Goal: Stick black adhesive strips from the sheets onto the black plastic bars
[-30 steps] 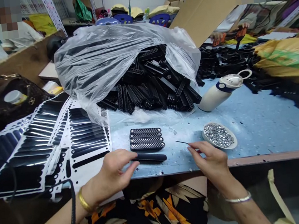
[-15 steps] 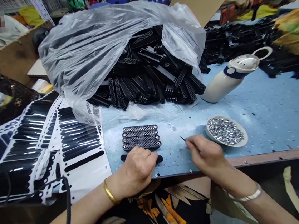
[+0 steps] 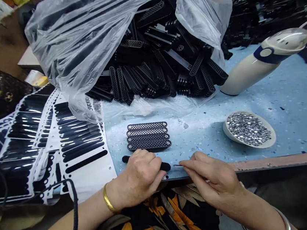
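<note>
Right hand (image 3: pixel 213 178) moved in, pinching thin tool (image 3: pixel 178 165), tip now beside black strip (image 3: pixel 165 166), lower centre; left hand (image 3: pixel 142 173) clamped over strip.

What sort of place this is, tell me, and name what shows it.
Probably an assembly workshop: an open plastic bag holds a heap of similar black parts, sheets carry rows of black strips, and a bowl brims with small shiny pieces.
</note>
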`<action>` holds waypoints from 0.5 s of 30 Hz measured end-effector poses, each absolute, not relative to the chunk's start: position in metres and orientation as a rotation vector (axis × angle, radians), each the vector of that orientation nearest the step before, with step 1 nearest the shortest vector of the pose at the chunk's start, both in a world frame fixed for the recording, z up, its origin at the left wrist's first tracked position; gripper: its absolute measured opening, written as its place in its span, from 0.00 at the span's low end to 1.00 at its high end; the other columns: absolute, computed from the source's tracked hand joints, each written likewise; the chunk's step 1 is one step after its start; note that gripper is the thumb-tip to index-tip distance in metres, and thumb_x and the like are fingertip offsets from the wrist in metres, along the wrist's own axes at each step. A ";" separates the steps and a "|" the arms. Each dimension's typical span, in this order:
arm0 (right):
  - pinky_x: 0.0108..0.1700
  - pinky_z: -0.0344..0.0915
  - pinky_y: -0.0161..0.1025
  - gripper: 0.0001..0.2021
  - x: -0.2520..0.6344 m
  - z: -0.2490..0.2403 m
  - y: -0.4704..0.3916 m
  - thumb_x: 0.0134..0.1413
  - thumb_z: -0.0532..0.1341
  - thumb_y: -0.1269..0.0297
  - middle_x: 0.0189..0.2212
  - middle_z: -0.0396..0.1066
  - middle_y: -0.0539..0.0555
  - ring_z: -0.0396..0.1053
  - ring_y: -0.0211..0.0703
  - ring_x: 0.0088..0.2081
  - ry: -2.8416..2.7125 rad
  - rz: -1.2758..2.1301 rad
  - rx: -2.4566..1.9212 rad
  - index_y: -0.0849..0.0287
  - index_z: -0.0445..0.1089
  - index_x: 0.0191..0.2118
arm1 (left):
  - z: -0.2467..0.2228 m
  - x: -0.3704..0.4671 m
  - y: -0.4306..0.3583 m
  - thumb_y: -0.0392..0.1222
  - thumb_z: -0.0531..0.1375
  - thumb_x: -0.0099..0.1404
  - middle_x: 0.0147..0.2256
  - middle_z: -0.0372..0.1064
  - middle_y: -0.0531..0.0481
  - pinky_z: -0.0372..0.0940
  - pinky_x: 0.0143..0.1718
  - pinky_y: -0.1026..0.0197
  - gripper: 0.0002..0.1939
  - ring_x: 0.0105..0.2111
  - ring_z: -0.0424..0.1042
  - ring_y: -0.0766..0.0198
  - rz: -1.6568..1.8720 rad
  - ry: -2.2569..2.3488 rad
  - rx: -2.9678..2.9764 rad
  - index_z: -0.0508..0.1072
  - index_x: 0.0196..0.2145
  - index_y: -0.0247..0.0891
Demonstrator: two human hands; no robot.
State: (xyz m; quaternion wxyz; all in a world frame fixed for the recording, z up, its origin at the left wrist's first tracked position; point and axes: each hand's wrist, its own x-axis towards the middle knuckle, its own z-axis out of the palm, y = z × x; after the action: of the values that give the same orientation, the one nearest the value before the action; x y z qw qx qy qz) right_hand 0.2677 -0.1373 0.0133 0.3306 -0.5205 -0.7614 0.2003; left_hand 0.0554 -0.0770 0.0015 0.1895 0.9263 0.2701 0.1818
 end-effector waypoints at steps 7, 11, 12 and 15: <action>0.26 0.61 0.36 0.11 0.255 0.011 -0.130 0.60 0.55 0.77 0.23 0.63 0.50 0.63 0.37 0.25 -1.992 0.408 -1.338 0.60 0.73 0.34 | -0.002 0.055 -0.076 0.38 0.52 0.70 0.28 0.66 0.47 0.60 0.32 0.57 0.09 0.30 0.64 0.60 0.499 0.724 2.632 0.68 0.32 0.35; 0.26 0.58 0.37 0.13 0.251 0.010 -0.128 0.60 0.54 0.78 0.21 0.61 0.50 0.60 0.38 0.23 -2.064 0.317 -1.348 0.60 0.72 0.29 | -0.003 0.055 -0.076 0.37 0.53 0.69 0.28 0.66 0.47 0.59 0.32 0.57 0.08 0.30 0.63 0.60 0.501 0.727 2.642 0.68 0.31 0.35; 0.26 0.57 0.37 0.13 0.251 0.011 -0.128 0.60 0.54 0.78 0.21 0.60 0.50 0.59 0.38 0.23 -2.081 0.293 -1.344 0.60 0.72 0.28 | -0.003 0.055 -0.076 0.37 0.53 0.69 0.28 0.66 0.47 0.59 0.32 0.57 0.08 0.29 0.63 0.60 0.502 0.728 2.644 0.68 0.31 0.35; 0.26 0.56 0.38 0.14 0.249 0.012 -0.127 0.59 0.53 0.80 0.21 0.59 0.50 0.58 0.39 0.24 -2.108 0.260 -1.330 0.60 0.71 0.28 | -0.002 0.055 -0.076 0.37 0.53 0.69 0.27 0.66 0.47 0.58 0.31 0.57 0.09 0.29 0.62 0.60 0.505 0.731 2.642 0.67 0.30 0.35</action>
State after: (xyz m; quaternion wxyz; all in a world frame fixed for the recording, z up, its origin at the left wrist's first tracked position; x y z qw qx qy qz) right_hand 0.2488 -0.1273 0.0122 0.3127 -0.5040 -0.7990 0.0986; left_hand 0.0550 -0.0757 -0.0022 0.1760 0.9330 0.2582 0.1784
